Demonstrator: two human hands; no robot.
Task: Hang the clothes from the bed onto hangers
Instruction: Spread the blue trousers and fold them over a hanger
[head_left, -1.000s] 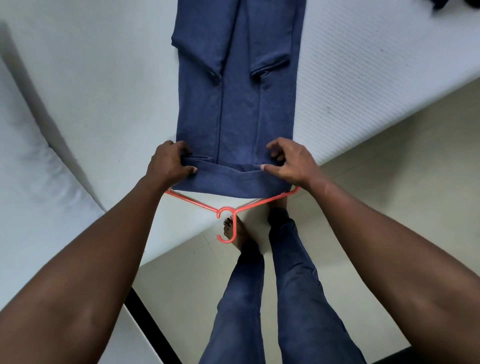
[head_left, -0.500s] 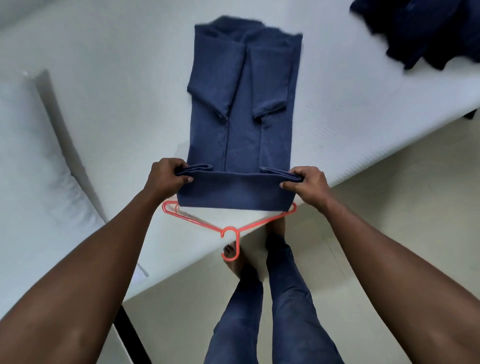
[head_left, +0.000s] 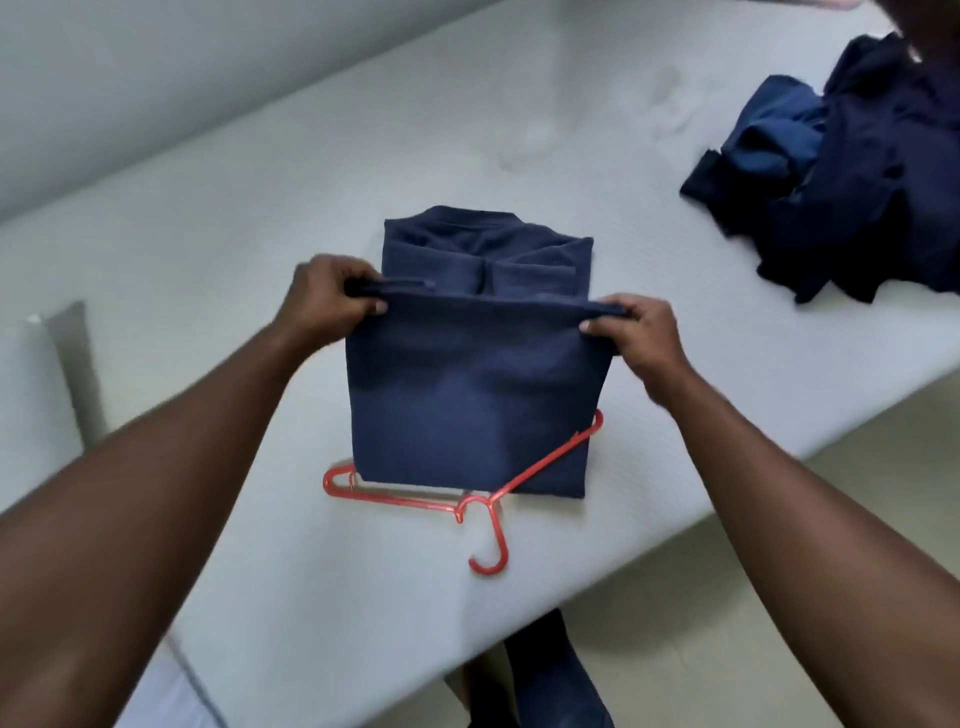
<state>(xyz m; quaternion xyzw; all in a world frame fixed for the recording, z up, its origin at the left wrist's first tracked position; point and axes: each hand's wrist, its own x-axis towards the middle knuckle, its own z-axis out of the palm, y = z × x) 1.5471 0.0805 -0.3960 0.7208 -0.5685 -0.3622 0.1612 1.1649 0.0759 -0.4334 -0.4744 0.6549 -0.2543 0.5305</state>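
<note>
A navy blue garment (head_left: 475, 395), folded lengthwise, lies on the white bed (head_left: 260, 249) and runs through an orange plastic hanger (head_left: 483, 514). The hanger lies flat near the bed's front edge with its hook pointing toward me. My left hand (head_left: 332, 299) grips the left corner of the garment's folded-back lower end. My right hand (head_left: 636, 327) pinches the right corner. Between them the lower end is lifted and doubled over the upper part, whose collar end (head_left: 483, 244) shows beyond the fold.
A heap of dark blue clothes (head_left: 841, 176) lies at the bed's far right. A white pillow (head_left: 47, 384) sits at the left. A pale wall runs behind the bed. Beige floor tiles and my own legs show below the bed's edge.
Both hands have carried the garment's lower end up and away from me, folding it back over the hanger bar. More of the bed and the clothes heap came into view.
</note>
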